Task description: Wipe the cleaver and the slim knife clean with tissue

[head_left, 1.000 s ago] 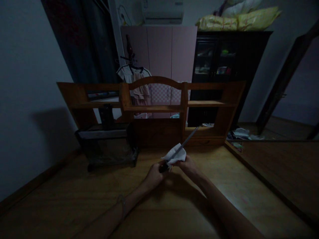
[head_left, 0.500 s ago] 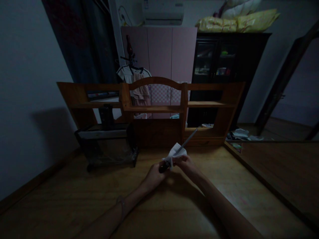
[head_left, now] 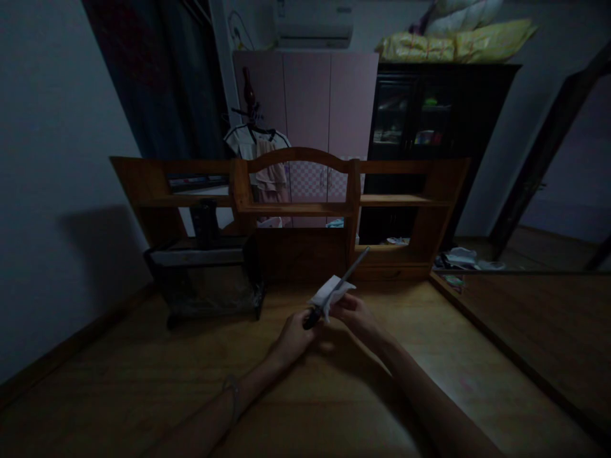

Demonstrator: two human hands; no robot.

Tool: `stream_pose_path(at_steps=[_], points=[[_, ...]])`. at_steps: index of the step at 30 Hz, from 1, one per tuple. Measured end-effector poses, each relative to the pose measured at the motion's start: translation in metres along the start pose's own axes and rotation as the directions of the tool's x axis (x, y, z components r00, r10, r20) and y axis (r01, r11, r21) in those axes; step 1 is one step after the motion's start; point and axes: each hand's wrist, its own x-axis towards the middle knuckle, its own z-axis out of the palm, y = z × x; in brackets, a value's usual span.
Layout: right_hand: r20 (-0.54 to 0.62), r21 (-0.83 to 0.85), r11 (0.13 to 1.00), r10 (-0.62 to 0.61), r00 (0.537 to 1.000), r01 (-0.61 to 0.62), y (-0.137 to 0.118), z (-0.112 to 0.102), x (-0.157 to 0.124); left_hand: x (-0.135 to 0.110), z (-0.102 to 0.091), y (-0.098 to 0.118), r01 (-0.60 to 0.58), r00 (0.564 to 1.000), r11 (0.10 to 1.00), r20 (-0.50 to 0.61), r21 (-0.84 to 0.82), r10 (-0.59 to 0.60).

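In the middle of the head view, my left hand (head_left: 294,338) is closed round the dark handle of a knife (head_left: 354,267). Its long, narrow grey blade points up and to the right, away from me. A white tissue (head_left: 329,294) lies around and under the lower part of the blade, near the handle. My right hand (head_left: 356,317) pinches the tissue from the right side, with its fingertips partly hidden behind it. Both hands are above the wooden desk top (head_left: 305,407).
At the left stands a small dark fish tank (head_left: 205,289). A wooden shelf unit (head_left: 296,208) runs along the desk's back. A raised wooden edge (head_left: 506,350) borders the right side. Beyond are a pink wardrobe (head_left: 305,102) and a black cabinet (head_left: 449,114).
The tissue has opened out flatter beneath the blade, and more of the blade's base and handle shows. The knife tip has shifted slightly left. Both hands stay nearly in place.
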Motion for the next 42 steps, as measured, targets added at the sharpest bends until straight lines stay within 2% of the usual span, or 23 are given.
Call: stream_pose_path(at_steps=[5,11,17,27,34,42], points=[[-0.017,-0.061,0.998,0.018,1.000,-0.019,0.002,-0.002,0.001,-0.003,0.000,0.004,-0.005,1.000,0.999,0.009,0.044,0.005],[-0.051,-0.109,0.993,0.037,0.998,-0.042,0.004,-0.004,0.004,-0.007,-0.001,0.009,-0.027,1.000,0.984,0.005,0.174,0.026],[-0.115,-0.132,0.990,0.033,0.993,-0.048,0.006,-0.006,0.004,-0.009,-0.001,0.009,-0.038,0.999,0.979,0.020,0.201,0.035],[-0.190,-0.176,0.984,-0.018,0.982,-0.016,0.005,-0.023,0.010,-0.008,-0.001,0.008,-0.046,0.999,0.966,0.034,0.253,0.039],[-0.258,-0.207,0.978,-0.023,0.966,-0.031,0.005,-0.047,0.019,-0.009,-0.002,0.008,-0.071,0.997,0.945,0.052,0.319,0.057],[-0.375,-0.217,0.975,-0.047,0.926,-0.038,-0.010,-0.066,0.018,-0.010,-0.004,0.011,-0.091,0.995,0.925,0.081,0.370,0.066]])
